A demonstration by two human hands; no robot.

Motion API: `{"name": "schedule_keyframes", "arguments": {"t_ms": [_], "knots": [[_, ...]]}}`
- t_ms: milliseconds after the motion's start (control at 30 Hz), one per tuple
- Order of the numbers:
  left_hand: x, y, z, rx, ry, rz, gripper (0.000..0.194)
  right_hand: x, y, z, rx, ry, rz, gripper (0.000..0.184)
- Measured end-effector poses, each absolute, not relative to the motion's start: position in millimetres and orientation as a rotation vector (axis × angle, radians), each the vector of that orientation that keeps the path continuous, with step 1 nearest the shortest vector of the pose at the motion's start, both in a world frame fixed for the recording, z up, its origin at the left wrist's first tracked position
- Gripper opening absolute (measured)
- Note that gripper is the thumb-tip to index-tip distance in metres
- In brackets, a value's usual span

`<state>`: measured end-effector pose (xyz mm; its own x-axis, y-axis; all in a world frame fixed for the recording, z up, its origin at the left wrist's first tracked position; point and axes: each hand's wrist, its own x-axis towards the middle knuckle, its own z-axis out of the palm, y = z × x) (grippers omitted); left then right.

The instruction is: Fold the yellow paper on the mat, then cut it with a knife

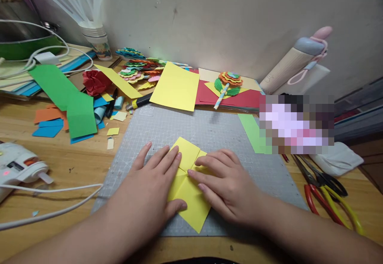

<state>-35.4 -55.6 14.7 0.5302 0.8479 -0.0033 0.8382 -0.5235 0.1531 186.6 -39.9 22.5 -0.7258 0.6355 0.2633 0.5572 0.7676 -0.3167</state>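
Observation:
A folded sheet of yellow paper (194,208) lies on the grey cutting mat (143,216), its creases and folded flaps meeting near the middle. My left hand (158,180) rests on the paper's left side, fingers stretched out and thumb on the lower part. From the right, my right hand (224,184) lies over the paper's right edge, its fingers extended and the fingertips near the centre where the flaps meet. Part of the paper is hidden beneath both hands.
Behind the mat lie a yellow sheet (176,88), a paper flower (229,82) and a box cutter (139,102). Green paper (80,114) and scraps are at left, near a glue gun (18,172) with its cord. Scissors (326,200) lie at right; a bottle (296,60) leans behind.

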Motion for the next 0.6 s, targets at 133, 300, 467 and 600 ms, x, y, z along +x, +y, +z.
{"name": "schedule_keyframes", "arguments": {"t_ms": [133, 300, 467, 600], "knots": [[-34.5, -55.4, 15.1, 2.628, 1.447, 0.163, 0.076, 184.6, -41.5, 21.1, -0.949, -2.651, 0.293, 0.028], [-29.7, -52.3, 23.6, 2.587, 1.428, 0.259, 0.059, 182.0, -41.3, 19.6, -0.954, -2.681, 0.368, 0.031], [-26.6, -50.9, 29.8, 2.556, 1.408, 0.29, 0.035, 180.2, -46.5, 14.1, -0.865, -2.792, 0.199, 0.022], [-23.9, -51.5, 28.8, 2.573, 1.399, 0.348, 0.029, 180.6, -48.5, 10.3, -0.749, -2.873, 0.017, 0.023]]}}
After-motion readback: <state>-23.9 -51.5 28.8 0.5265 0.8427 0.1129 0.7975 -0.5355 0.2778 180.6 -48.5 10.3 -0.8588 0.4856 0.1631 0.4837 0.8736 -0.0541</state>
